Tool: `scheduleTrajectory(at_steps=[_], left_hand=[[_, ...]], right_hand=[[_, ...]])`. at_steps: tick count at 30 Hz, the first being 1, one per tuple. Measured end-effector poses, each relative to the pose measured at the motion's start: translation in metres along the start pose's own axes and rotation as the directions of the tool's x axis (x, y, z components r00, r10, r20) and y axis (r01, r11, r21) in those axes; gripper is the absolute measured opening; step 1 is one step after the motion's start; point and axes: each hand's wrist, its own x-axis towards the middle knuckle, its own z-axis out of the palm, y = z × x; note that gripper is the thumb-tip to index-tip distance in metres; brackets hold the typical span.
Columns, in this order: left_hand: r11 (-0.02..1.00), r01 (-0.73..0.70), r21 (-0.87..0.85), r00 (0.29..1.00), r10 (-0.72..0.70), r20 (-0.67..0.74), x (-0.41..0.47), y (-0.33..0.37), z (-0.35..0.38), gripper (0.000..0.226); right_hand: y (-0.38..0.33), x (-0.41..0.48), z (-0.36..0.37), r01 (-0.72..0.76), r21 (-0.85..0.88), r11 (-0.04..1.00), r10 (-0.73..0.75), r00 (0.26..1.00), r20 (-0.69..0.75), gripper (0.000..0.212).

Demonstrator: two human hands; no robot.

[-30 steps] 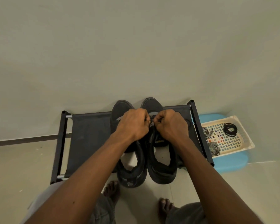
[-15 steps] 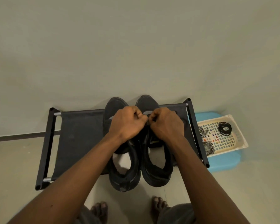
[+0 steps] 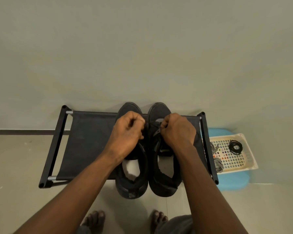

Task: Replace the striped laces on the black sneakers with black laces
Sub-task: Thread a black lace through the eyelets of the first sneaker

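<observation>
Currently your left hand and right hand clench at the right sneaker lacing (pinched item: cannot tell); the left sneaker lies beneath your left wrist.

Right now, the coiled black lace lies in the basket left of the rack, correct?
No. The head view shows the basket with the coiled black lace right of the rack, not left.

Home entryway, shoe rack, tiled floor
</observation>
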Motion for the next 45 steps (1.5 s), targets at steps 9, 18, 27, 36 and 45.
scheduleTrajectory(at_steps=[9, 18, 27, 36, 45], left_hand=[[0.992, 0.048, -0.113, 0.998, -0.053, -0.037, 0.013, 0.002, 0.006, 0.011], [0.668, -0.217, 0.711, 0.976, 0.157, 0.151, 0.009, -0.005, 0.004, 0.014], [0.957, -0.149, 0.247, 0.979, 0.178, -0.097, 0.023, -0.006, 0.012, 0.019], [0.744, -0.098, -0.661, 0.969, -0.08, -0.234, 0.028, 0.016, -0.013, 0.019], [0.847, -0.17, 0.503, 0.985, 0.155, 0.071, 0.029, -0.001, 0.009, 0.026]], right_hand=[[0.009, -0.027, 0.0, -0.037, 0.343, 0.939, 0.049, 0.998, -0.025, 0.003], [0.013, -0.047, 0.017, 0.013, 0.348, 0.938, 0.048, 0.985, -0.166, 0.021], [0.028, -0.028, 0.007, -0.096, 0.458, 0.884, 0.129, 0.991, -0.041, 0.021], [0.027, -0.027, 0.001, -0.1, 0.461, 0.882, 0.112, 0.994, 0.002, 0.029], [0.032, -0.023, 0.009, -0.084, 0.427, 0.9, 0.092, 0.996, 0.002, 0.026]])
